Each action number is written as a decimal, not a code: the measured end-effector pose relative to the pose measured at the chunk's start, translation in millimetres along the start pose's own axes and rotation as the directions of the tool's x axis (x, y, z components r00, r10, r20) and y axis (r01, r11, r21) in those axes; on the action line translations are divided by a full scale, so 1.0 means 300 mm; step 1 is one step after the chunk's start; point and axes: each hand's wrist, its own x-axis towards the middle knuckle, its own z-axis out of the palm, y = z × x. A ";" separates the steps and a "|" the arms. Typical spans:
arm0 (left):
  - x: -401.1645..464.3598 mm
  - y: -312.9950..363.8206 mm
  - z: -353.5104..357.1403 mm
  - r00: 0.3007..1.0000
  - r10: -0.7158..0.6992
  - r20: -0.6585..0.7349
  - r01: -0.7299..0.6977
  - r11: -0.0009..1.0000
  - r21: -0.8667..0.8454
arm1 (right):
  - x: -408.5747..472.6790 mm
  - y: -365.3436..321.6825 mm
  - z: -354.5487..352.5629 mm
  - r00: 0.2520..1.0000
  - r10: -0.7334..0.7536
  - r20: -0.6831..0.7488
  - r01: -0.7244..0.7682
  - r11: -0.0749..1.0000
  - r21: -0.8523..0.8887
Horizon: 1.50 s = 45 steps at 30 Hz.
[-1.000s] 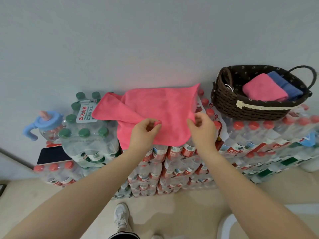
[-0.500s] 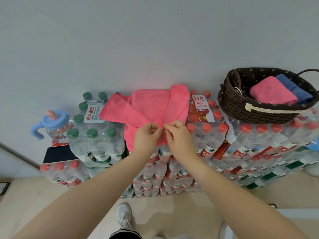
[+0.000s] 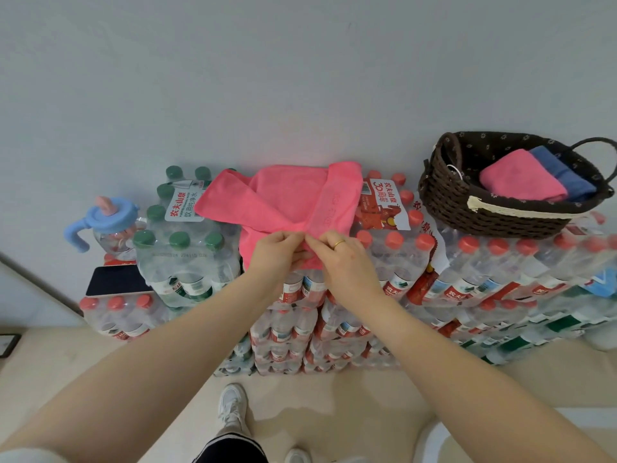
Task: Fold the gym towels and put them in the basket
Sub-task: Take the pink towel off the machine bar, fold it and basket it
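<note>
Both bare forearms reach forward from the lower corners of the view and converge at the middle, wrists roughly level. The left hand point(image 3: 278, 250) is seen from the back, its fingers curled inward and its thumb meeting them in a pinch on the near edge of the pink towel point(image 3: 287, 198). The right hand point(image 3: 344, 259) sits just beside it — knuckles up, thumb and forefinger pinching the same edge, a gold ring on one finger. The fingertips of the two hands all but touch. Below, a leg and white shoe show.
</note>
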 end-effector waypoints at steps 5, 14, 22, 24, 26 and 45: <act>-0.078 0.055 0.000 0.996 0.069 0.054 -0.067 0.997 -0.049 | -0.019 0.002 -0.055 0.961 0.275 -0.030 -0.255 0.924 0.286; -0.310 0.176 -0.051 0.915 0.350 0.202 -0.257 0.890 -0.377 | -0.113 -0.028 -0.083 0.789 0.615 -0.005 -0.577 0.743 0.340; -0.452 0.165 -0.256 0.925 0.365 0.101 -0.291 0.855 -0.430 | -0.314 -0.106 -0.116 0.622 0.781 0.053 -0.765 0.592 0.255; -0.484 0.131 -0.328 0.940 0.340 0.030 -0.309 0.883 -0.353 | -0.357 -0.148 -0.120 0.538 0.837 0.099 -0.815 0.488 0.312; -0.510 0.087 -0.393 0.954 0.299 -0.039 -0.297 0.914 -0.276 | -0.406 -0.202 -0.111 0.400 0.892 0.209 -0.878 0.308 0.366; -0.503 -0.024 -0.572 0.971 0.061 -0.232 -0.072 0.997 -0.040 | -0.288 -0.274 -0.296 0.198 0.900 0.388 -0.857 -0.033 0.514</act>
